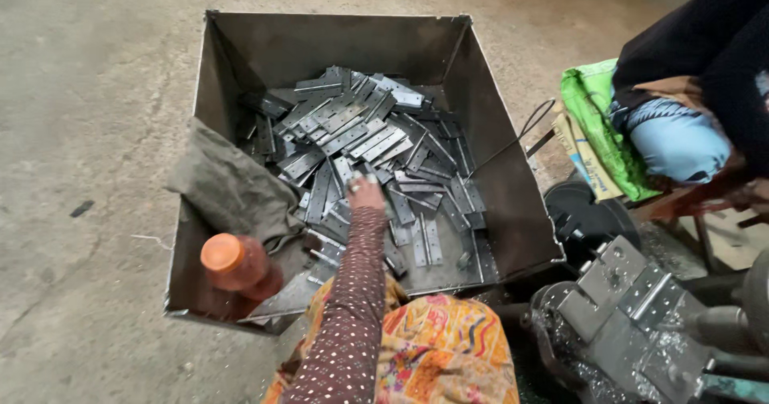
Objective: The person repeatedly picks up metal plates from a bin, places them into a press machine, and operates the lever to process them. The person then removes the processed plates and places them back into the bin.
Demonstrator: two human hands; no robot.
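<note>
One hand (364, 192) reaches straight ahead into the metal bin (497, 172), fingers closed on the flat metal strips (352, 132). Which hand it is, I cannot tell. The strips lie at mixed angles.

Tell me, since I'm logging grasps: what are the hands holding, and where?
One hand reaches onto flat grey metal hinge plates; any hold cannot be told.

bin (240, 52): dull dark sheet metal, matt | plates (360, 136) under my hand (365, 192): bare grey steel, slight sheen | rag (232, 188): coarse grey cloth | bottle (239, 266): glossy orange plastic | my sleeve (352, 308): dotted soft fabric | floor (88, 132): rough concrete
</note>
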